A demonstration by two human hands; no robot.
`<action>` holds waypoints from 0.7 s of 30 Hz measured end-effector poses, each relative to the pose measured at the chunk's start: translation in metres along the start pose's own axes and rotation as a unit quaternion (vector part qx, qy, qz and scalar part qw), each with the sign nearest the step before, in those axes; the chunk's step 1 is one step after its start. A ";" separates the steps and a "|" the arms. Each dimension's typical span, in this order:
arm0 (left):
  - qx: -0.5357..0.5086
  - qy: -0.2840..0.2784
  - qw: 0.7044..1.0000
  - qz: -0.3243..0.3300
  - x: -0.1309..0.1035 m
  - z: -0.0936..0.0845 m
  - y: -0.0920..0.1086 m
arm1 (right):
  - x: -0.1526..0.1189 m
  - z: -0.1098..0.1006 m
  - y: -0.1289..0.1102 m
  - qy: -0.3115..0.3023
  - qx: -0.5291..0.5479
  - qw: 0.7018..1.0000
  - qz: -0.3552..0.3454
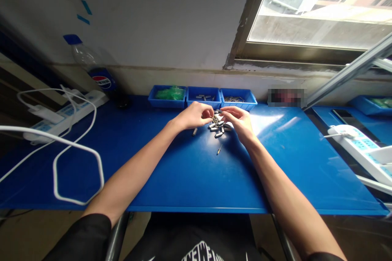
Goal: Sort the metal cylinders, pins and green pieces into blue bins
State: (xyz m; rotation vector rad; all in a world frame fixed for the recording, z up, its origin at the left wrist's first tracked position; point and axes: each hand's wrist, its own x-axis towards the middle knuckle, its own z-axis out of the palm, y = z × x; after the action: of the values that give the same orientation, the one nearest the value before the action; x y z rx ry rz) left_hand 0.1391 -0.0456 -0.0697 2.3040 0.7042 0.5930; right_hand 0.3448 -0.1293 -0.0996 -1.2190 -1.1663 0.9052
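Several small metal cylinders (219, 134) lie in a loose pile on the blue table, with thin brass-coloured pieces (217, 121) on top. My left hand (197, 115) is at the pile's left side, its thumb and fingers curled together; what they pinch, if anything, is too small to name. On the right side, my right hand (238, 121) has its thumb and fingertips bent in over the pile, and whatever is between them cannot be made out. A single cylinder (194, 131) rests under my left hand. Nearer to me lies a small pin-like piece (219, 149).
Behind the hands stand a blue bin with green plastic (169, 93), a bin of metal cylinders (203, 97) and a bin of thin pins (234, 99). A bottle (102, 77), a power strip (65, 114) and white cables are at left; another power strip (361, 147) is at right.
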 end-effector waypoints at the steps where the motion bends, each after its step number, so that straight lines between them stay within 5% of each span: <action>1: 0.019 -0.020 1.000 0.012 -0.001 0.001 0.000 | 0.001 -0.001 0.001 0.008 0.000 1.000 -0.003; 8: 0.078 -0.058 0.989 0.109 -0.002 0.016 0.018 | 0.004 -0.003 0.003 0.062 0.003 0.998 -0.012; 21: 0.102 -0.037 0.987 0.119 -0.003 0.027 0.019 | 0.007 -0.005 0.009 0.098 0.009 0.995 -0.030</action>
State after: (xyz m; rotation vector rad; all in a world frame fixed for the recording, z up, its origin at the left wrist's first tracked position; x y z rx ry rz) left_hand 0.1588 -0.0715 -0.0756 2.6090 0.4759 0.5607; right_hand 0.3515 -0.1220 -0.1074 -1.2236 -1.0298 0.7311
